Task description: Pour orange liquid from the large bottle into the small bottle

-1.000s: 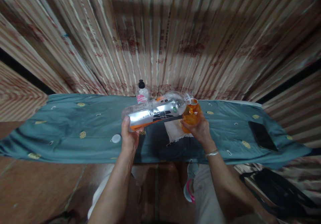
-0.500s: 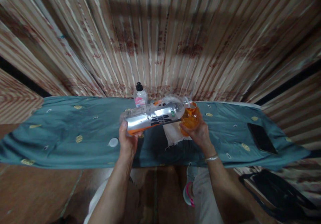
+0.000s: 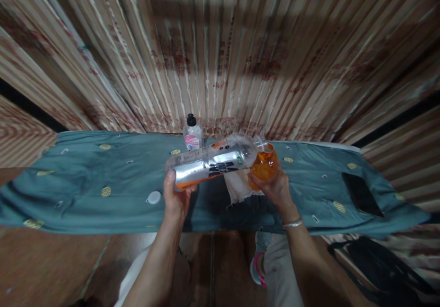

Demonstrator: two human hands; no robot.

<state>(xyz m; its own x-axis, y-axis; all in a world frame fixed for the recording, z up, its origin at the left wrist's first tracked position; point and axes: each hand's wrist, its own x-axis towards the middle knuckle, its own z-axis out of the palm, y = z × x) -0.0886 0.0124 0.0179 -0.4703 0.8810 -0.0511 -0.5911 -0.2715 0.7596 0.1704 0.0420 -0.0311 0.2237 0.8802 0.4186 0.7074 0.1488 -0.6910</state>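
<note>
My left hand (image 3: 177,194) is closed round the base of a large clear plastic bottle (image 3: 209,162) with a silver and orange label. The bottle lies nearly level, its neck pointing right and its mouth at the rim of an orange see-through glass (image 3: 263,167). That glass is gripped in my right hand (image 3: 277,190), fingers wrapped round its side. Whether liquid is running between the two I cannot tell. Under the glass, a whitish cloth (image 3: 239,188) lies on the table. A round white cap (image 3: 154,197) rests left of my left hand.
A clear pump-style bottle with a black top (image 3: 192,135) stands behind the large bottle. A dark phone (image 3: 362,194) lies at the right of the green-covered table (image 3: 130,174). Striped curtains (image 3: 220,59) hang behind, and a black bag (image 3: 381,265) is at lower right.
Both hands stay in almost the same pose, bottle mouth against the glass. The whole view has shifted slightly; nothing has been let go or picked up.
</note>
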